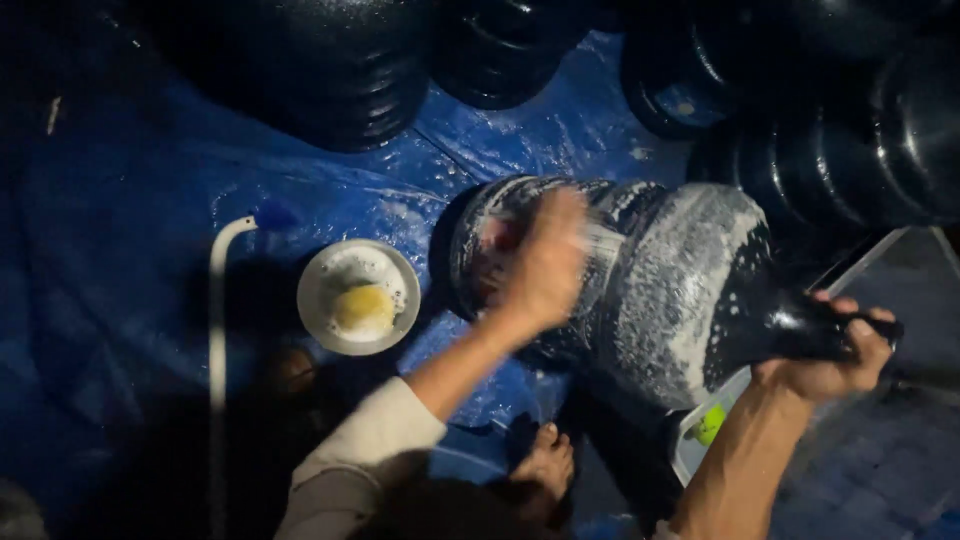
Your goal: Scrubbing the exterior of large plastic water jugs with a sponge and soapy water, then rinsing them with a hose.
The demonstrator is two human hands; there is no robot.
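Observation:
A large dark water jug (680, 290), streaked with white soap foam, lies on its side on a blue tarp (150, 200). My right hand (835, 360) grips the jug's narrow neck at the right. My left hand (545, 265) is blurred with motion and pressed against the jug's ribbed body near its base. Whether it holds a sponge or cloth is hidden by the blur. My bare foot (545, 465) rests on the tarp below the jug.
A white bowl (320, 320) holding a yellow lump and foam sits left of the jug. A white hose (217, 340) with a blue tip runs down the left. Several dark jugs (340, 70) are stacked along the top. A pale tray (690, 450) with a green object lies under the jug.

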